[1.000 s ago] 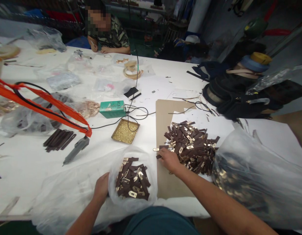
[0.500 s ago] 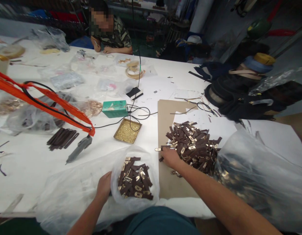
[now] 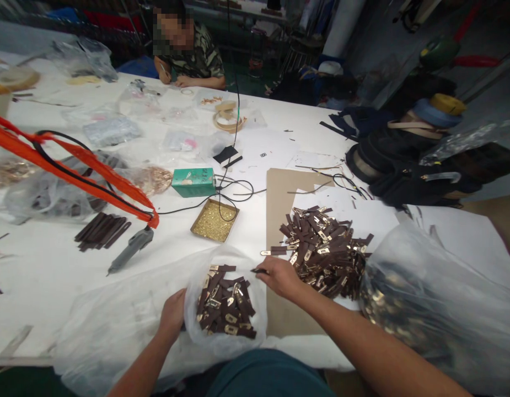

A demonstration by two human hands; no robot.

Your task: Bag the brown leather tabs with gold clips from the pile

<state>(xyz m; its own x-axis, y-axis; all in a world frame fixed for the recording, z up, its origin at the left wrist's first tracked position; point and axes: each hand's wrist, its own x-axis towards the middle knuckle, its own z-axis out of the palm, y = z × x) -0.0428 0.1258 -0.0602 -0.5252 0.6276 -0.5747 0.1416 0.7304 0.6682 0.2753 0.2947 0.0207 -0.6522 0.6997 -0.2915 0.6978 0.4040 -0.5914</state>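
My left hand (image 3: pixel 172 315) grips the rim of a clear plastic bag (image 3: pixel 221 342), holding it open on the white table. Inside lie several dark brown strap tabs with gold clips (image 3: pixel 225 303). My right hand (image 3: pixel 279 277) hovers at the bag's right rim, fingers pinched on one brown tab (image 3: pixel 258 271). Just right of that hand, a large heap of the same brown tabs (image 3: pixel 325 248) rests on white paper and a cardboard sheet (image 3: pixel 279 193). One loose tab (image 3: pixel 273 251) lies beside the heap.
A big clear bag of more tabs (image 3: pixel 436 309) sits at the right. A gold glitter tray (image 3: pixel 214 220), green box (image 3: pixel 193 182), black cables, grey tool (image 3: pixel 130 248), orange straps (image 3: pixel 73 171) and loose brown strips (image 3: pixel 101 231) lie left. Another person (image 3: pixel 188 55) works at the far edge.
My right hand has left the heap and moved left to the bag's rim with one brown tab pinched in it. My left hand keeps its grip on the bag.
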